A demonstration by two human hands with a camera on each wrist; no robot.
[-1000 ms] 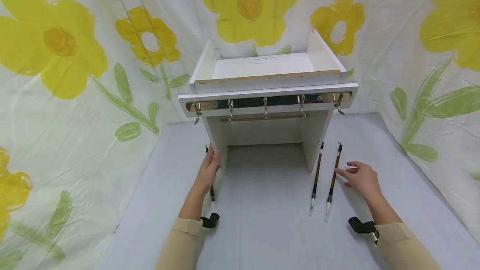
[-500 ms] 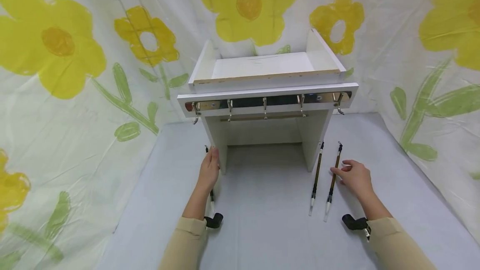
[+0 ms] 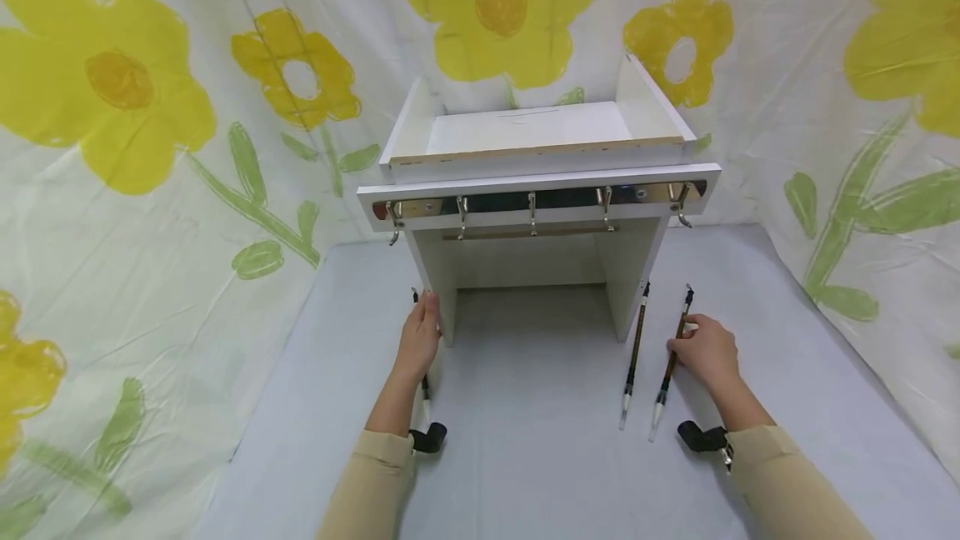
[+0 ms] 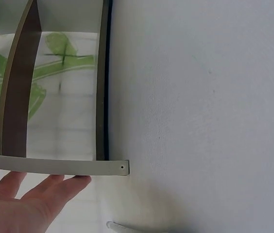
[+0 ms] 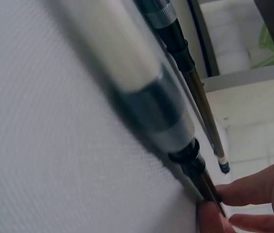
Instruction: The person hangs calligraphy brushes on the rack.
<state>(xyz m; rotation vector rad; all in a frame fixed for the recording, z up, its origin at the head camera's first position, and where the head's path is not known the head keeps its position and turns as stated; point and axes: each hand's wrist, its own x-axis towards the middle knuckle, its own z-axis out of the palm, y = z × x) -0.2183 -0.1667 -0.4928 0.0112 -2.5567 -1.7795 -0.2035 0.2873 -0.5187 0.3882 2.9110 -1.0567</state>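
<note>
My right hand [image 3: 707, 352] pinches the brown handle of the outer writing brush [image 3: 663, 388], which has a white tip in a clear cap. In the right wrist view, thumb and fingers meet around that handle, close to the cloth. A second writing brush [image 3: 635, 348] lies beside it, nearer the rack. My left hand [image 3: 417, 340] rests against the left side panel of a white shelf rack [image 3: 525, 161]; in the left wrist view its extended fingers touch the panel edge [image 4: 78, 166]. Another brush [image 3: 426, 390] lies partly hidden behind the left hand and wrist.
A metal strip with several hooks [image 3: 562, 200] runs along the rack's front. Pale cloth [image 3: 525, 440] covers the table. Curtains with yellow flowers [image 3: 502, 11] stand behind and at both sides.
My right hand has moved left and its fingers have closed on the outer brush, whose upper end has shifted slightly right. My left hand has shifted slightly on the rack's panel.
</note>
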